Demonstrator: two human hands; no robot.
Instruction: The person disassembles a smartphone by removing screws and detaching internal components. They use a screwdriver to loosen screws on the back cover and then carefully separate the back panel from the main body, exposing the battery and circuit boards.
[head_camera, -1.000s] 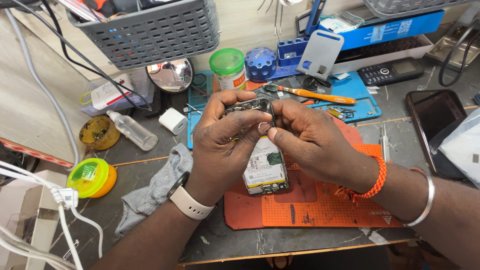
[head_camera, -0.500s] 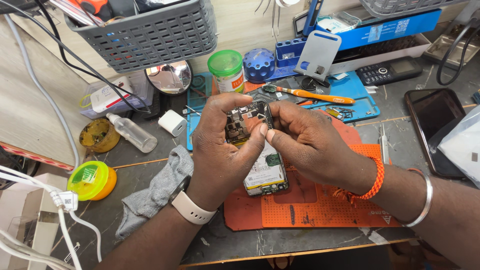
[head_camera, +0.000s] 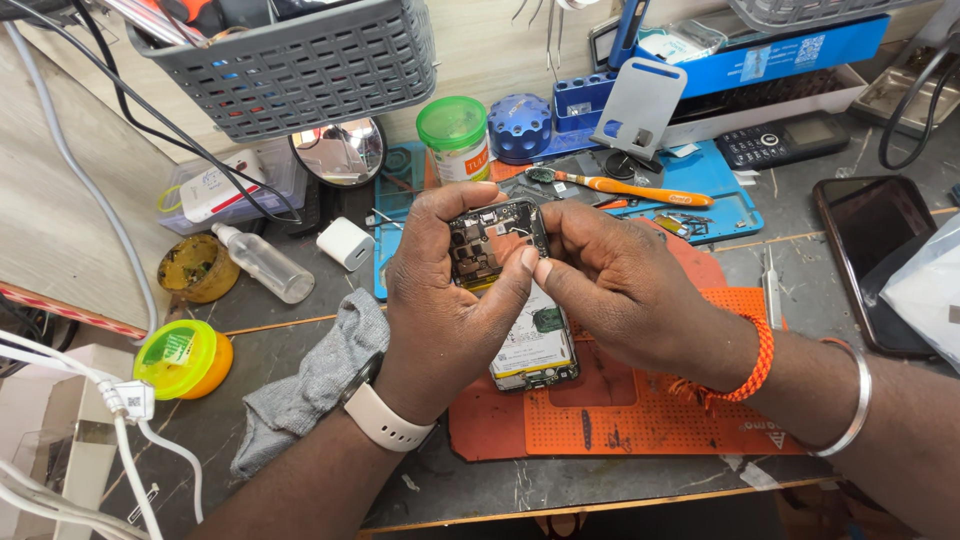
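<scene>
Opened phone between left hand, right hand.

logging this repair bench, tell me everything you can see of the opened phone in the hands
The opened black smartphone has its back cover off, baring a dark circuit board at the top and a white-labelled battery below. It is held tilted above the orange perforated work mat. The left hand grips its upper left edge; the right hand pinches at the board's upper right.

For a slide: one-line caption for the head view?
Both hands, left hand and right hand, hold an opened phone above an orange mat.
</scene>
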